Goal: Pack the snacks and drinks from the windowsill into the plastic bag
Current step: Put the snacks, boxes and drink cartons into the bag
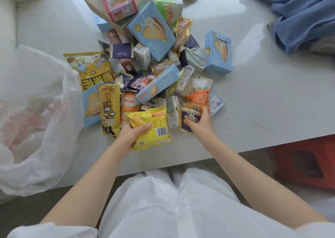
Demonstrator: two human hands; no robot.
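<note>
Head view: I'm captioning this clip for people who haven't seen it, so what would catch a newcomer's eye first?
A big heap of snacks covers the middle of the white sill, with pale blue biscuit boxes standing out. At its near edge the left hand grips a yellow packet and the right hand holds small dark wrappers. A plastic bag lies open at the left.

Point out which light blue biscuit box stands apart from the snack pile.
The light blue box at the right, alone on the bare sill. The other blue boxes lie on or under other snacks.
</note>
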